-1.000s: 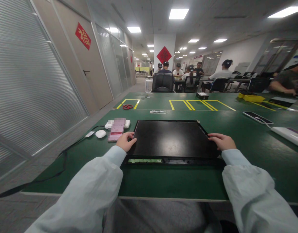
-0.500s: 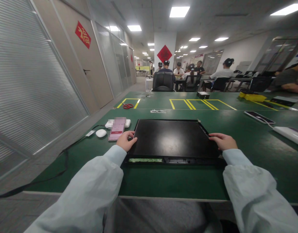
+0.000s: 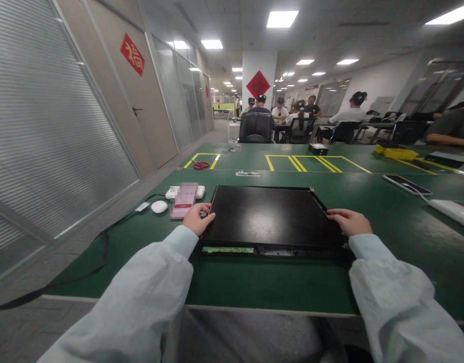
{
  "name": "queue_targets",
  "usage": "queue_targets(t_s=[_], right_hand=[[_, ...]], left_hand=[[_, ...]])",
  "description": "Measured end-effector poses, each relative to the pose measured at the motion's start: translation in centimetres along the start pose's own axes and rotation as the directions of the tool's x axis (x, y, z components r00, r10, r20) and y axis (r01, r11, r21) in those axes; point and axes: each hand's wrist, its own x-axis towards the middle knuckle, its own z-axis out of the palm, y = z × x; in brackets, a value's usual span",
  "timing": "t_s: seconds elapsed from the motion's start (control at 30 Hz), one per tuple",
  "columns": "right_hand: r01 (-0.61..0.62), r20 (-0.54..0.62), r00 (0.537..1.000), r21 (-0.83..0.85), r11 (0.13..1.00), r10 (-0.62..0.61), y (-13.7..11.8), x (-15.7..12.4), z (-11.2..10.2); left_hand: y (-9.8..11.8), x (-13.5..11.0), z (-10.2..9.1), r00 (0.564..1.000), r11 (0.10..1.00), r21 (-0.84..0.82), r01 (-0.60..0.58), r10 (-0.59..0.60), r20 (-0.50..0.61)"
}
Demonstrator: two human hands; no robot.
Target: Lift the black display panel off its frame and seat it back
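Observation:
A dark, glossy LCD panel (image 3: 269, 217) lies over a black frame (image 3: 292, 251) on the green table. Along the frame's near side shows a strip of green circuit board (image 3: 227, 250). My left hand (image 3: 197, 218) pinches the panel's left edge, thumb on top and fingers partly hidden. At the opposite edge, my right hand (image 3: 350, 222) grips the panel between thumb and fingers. The panel sits slightly askew over the frame, whose far right corner is exposed.
Left of the panel are a pink-screened phone (image 3: 184, 201) and a white mouse (image 3: 159, 206). Red-handled scissors (image 3: 200, 165) lie farther back. To the right are another phone (image 3: 405, 184) and a white device (image 3: 453, 212). Several people sit at tables beyond.
The panel has shifted slightly within the frame, its far left edge a touch higher. Both hands keep their hold; the whole view has drifted a little.

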Motion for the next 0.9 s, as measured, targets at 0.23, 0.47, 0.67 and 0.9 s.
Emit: queue_targets(t_s=[0.23, 0.47, 0.67, 0.9], right_hand=[[0.063, -0.117, 0.991, -0.003, 0.998, -0.063, -0.1, -1.5, 0.9], [0.089, -0.014, 0.996, -0.032, 0.995, -0.09, 1.3, 0.7, 0.0], [0.132, -0.041, 0.99, -0.037, 0.99, -0.134, 1.6, 1.5, 0.0], [0.064, -0.005, 0.998, -0.057, 0.996, -0.064, 1.2, 1.0, -0.2]], left_hand=[[0.3, -0.1, 0.1, 1.0, 0.999, -0.043, 0.011, -0.011, 0.007], [0.5, 0.0, 0.5, 0.998, 0.973, -0.22, 0.067, -0.068, 0.003], [0.6, 0.0, 0.9, 0.993, 0.918, -0.381, 0.11, -0.115, 0.009], [0.5, 0.2, 0.8, 0.995, 0.934, -0.342, 0.101, -0.102, 0.014]])
